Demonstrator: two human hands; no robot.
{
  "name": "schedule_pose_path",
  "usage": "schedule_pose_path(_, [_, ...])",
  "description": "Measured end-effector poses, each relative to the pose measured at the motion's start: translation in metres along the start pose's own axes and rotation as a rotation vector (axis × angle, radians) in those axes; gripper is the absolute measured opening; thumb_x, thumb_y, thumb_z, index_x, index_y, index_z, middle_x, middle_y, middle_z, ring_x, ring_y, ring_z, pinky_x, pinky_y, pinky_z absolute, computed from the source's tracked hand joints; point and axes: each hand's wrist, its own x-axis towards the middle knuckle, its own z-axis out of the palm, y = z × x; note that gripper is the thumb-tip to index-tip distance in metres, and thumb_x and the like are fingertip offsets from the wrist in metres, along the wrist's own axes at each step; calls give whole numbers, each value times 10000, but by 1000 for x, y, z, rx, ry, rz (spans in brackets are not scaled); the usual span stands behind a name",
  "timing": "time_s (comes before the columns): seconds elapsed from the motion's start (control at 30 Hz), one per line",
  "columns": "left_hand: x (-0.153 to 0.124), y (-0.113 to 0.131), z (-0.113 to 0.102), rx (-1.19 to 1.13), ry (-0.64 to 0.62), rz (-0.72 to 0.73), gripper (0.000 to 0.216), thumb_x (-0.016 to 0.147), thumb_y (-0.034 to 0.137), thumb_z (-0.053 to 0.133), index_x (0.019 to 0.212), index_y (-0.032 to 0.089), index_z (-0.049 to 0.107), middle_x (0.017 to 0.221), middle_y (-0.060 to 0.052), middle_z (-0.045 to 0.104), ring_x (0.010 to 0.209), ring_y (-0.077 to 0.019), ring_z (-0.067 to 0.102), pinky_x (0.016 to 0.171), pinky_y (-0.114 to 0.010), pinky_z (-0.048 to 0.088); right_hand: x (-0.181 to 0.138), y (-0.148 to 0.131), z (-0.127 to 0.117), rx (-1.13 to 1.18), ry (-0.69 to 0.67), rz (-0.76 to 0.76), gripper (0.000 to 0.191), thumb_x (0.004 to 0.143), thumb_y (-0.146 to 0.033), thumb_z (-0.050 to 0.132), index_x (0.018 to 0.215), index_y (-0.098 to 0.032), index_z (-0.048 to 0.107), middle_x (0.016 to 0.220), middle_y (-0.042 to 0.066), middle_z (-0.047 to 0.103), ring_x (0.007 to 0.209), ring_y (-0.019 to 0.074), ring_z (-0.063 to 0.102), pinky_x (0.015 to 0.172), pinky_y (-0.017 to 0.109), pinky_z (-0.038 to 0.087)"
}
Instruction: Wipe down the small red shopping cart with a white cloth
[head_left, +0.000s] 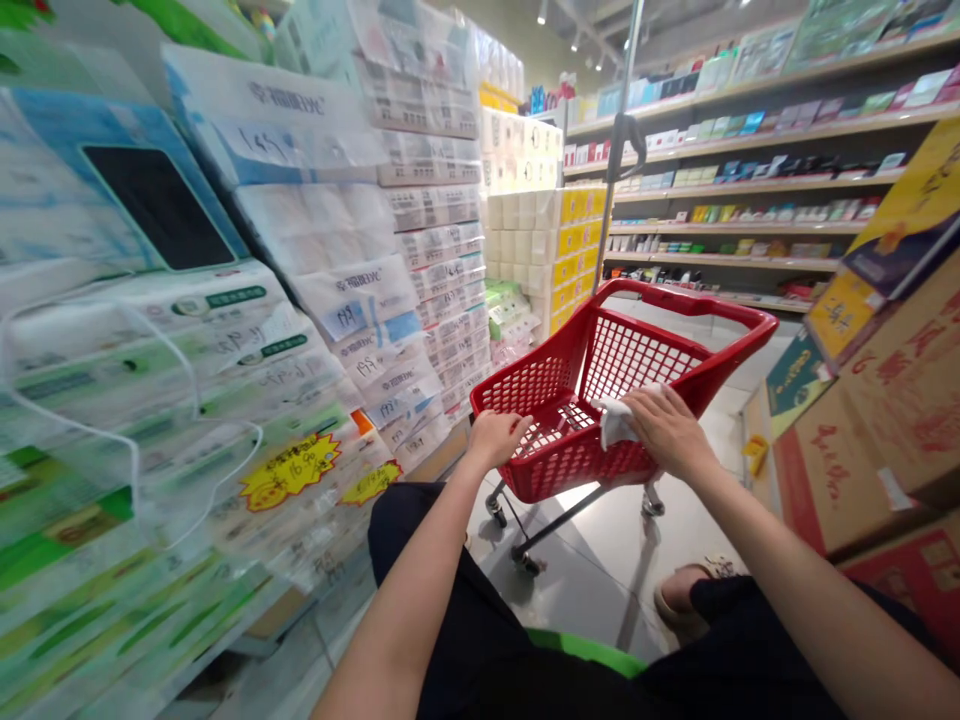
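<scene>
In front of me stands a red shopping cart (555, 485) with a lattice basket, a handle at its far side and wheels on the floor. My left hand (496, 440) grips the near left rim of the basket, fingers curled over the edge. A white cloth (616, 422) is pressed against the basket's near right rim. My right hand (667, 430) holds that cloth, its fingers bent over it, so part of the cloth is hidden. The inside of the basket shows only its red lattice.
Stacked tissue packs (360, 300) rise close on the left, with a phone (159, 205) and a white cable (196, 390) on them. Cardboard boxes (855, 460) stand on the right. Stocked shelves (735, 180) line the back. A metal pole (619, 130) rises behind the cart.
</scene>
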Motion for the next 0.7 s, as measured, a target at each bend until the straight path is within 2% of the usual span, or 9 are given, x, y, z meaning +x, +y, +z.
schedule_pose_path(0.13, [0, -3, 2, 12, 13, -5, 564, 998, 498, 266, 725, 207, 665, 815, -33, 734, 787, -177, 633, 878, -338, 379, -11, 61, -12, -125, 37, 120, 449, 990, -398, 238, 1336, -241, 476, 1388, 64, 523, 1356, 240, 360, 1171, 509, 57])
schedule_pose_path(0.2, [-1, -1, 3, 16, 34, -10, 563, 998, 489, 268, 710, 207, 662, 810, -32, 732, 769, -176, 627, 867, -338, 380, -14, 74, -16, -158, 54, 169, 453, 987, -402, 225, 1334, -250, 473, 1390, 59, 520, 1365, 246, 342, 1165, 523, 42])
schedule_pose_path(0.27, [-2, 3, 5, 22, 53, -24, 579, 999, 490, 257, 690, 210, 659, 786, -32, 727, 748, -176, 621, 851, -335, 382, -13, 70, -17, -172, 77, 224, 439, 982, -398, 233, 1304, -246, 491, 1371, 61, 527, 1362, 252, 332, 1158, 522, 85])
schedule_pose_path(0.37, [-5, 8, 9, 28, 83, -45, 614, 998, 510, 228, 677, 218, 662, 738, -35, 715, 719, -182, 615, 829, -337, 388, -7, 40, -12, -172, 94, 260, 410, 976, -396, 250, 1199, -227, 549, 1254, 86, 579, 1308, 270, 367, 1143, 508, 161])
schedule_pose_path(0.5, [-9, 12, 10, 34, 92, -95, 636, 982, 560, 215, 716, 232, 691, 723, -50, 710, 726, -207, 625, 793, -343, 402, -2, -25, -4, -97, 69, 192, 353, 970, -376, 285, 1080, -238, 590, 1043, 89, 626, 1148, 276, 463, 1119, 520, 212])
schedule_pose_path(0.6, [-10, 12, 10, 44, 72, -133, 631, 969, 590, 224, 765, 237, 706, 745, -52, 715, 753, -203, 636, 792, -325, 412, -3, -76, -3, 11, 78, 109, 308, 962, -341, 331, 1125, -270, 582, 1009, 74, 638, 1097, 273, 491, 1102, 523, 242])
schedule_pose_path(0.7, [-11, 13, 9, 53, 50, -140, 635, 963, 605, 224, 790, 233, 709, 765, -50, 721, 764, -195, 644, 798, -311, 417, -6, -112, -6, 94, 65, 29, 324, 958, -315, 372, 1229, -290, 547, 1102, 63, 640, 1126, 267, 499, 1115, 520, 241])
